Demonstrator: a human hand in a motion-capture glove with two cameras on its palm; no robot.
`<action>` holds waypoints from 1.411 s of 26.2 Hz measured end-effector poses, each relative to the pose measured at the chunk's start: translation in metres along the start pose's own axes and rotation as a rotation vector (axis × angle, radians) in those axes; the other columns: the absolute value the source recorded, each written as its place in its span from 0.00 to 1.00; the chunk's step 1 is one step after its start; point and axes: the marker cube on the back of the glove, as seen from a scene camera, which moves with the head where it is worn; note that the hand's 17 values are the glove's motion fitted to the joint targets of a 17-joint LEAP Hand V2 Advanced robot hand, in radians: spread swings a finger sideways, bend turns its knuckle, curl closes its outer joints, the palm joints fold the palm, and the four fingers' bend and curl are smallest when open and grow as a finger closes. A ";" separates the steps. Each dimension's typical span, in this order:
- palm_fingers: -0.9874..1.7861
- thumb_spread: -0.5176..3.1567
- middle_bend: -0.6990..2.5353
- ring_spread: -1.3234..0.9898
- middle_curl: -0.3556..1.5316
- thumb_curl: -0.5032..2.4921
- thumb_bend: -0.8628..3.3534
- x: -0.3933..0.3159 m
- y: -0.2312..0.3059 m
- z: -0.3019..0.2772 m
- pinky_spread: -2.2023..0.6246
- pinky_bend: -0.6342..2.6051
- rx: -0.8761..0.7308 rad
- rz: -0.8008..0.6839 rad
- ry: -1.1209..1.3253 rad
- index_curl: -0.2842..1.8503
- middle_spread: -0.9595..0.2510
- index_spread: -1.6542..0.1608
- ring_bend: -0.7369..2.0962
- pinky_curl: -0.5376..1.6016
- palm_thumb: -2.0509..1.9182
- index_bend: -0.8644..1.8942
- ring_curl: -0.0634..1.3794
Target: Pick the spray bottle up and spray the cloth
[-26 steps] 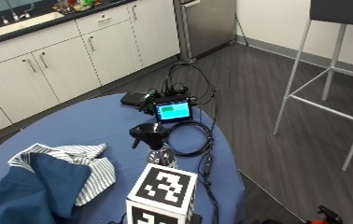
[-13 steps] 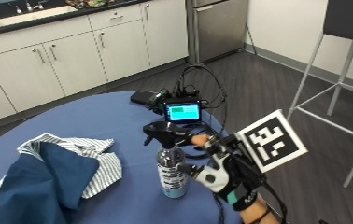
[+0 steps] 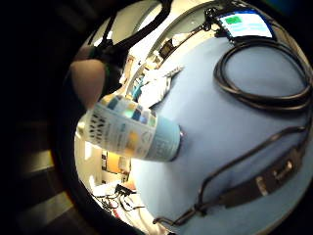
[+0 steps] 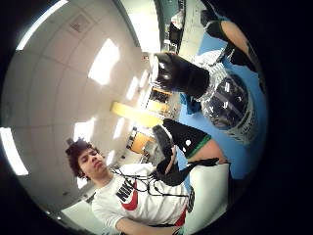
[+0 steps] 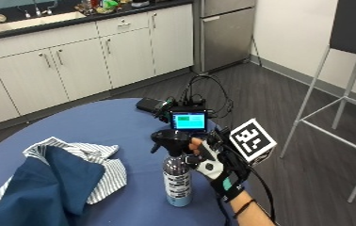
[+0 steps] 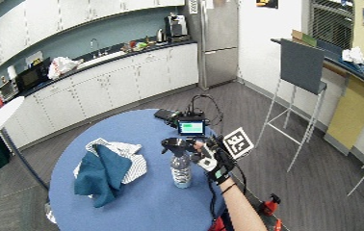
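Observation:
A clear spray bottle (image 5: pixel 178 181) with a black trigger head (image 5: pixel 168 139) stands upright on the round blue table (image 5: pixel 121 122). My gloved right hand (image 5: pixel 219 165) is at its right side, and the fingers (image 5: pixel 194 145) curl round the neck just under the head. The bottle's label (image 3: pixel 132 129) and its black head (image 4: pixel 178 73) fill the two palm views. The cloth, a dark blue piece (image 5: pixel 46 188) lying over a striped one (image 5: pixel 100 160), is bunched on the table to the left of the bottle, apart from it.
A small lit screen (image 5: pixel 189 121) with black cables (image 3: pixel 264 93) and a black box (image 5: pixel 149 103) sits at the table's far edge behind the bottle. White cabinets (image 5: pixel 71 61) stand beyond, and a tall stool (image 5: pixel 347 94) stands on the right.
The outside camera has shifted. My hand has come in from the bottle's right side to its neck. The bottle still stands in its place and the cloth lies as before.

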 end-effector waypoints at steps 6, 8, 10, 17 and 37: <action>0.65 0.41 0.32 0.55 0.38 0.26 0.20 0.001 0.000 0.022 0.80 0.36 0.037 -0.017 0.008 0.22 0.74 0.73 0.40 0.39 0.66 0.34 0.28; 0.65 0.41 0.32 0.55 0.38 0.26 0.20 0.003 0.001 0.024 0.80 0.37 0.089 -0.043 0.024 0.22 0.73 0.73 0.41 0.39 0.66 0.34 0.29; 0.66 0.41 0.31 0.54 0.38 0.26 0.20 0.005 0.001 0.025 0.80 0.37 0.133 -0.062 0.030 0.22 0.73 0.73 0.41 0.39 0.67 0.35 0.29; 0.70 0.40 0.30 0.54 0.38 0.28 0.21 0.011 0.008 0.019 0.80 0.37 0.227 -0.074 0.029 0.23 0.72 0.74 0.42 0.39 0.71 0.35 0.30; 0.76 0.34 0.30 0.53 0.41 0.33 0.20 -0.058 -0.077 -0.041 0.76 0.37 0.059 0.034 0.268 0.23 0.72 0.77 0.47 0.41 0.75 0.34 0.34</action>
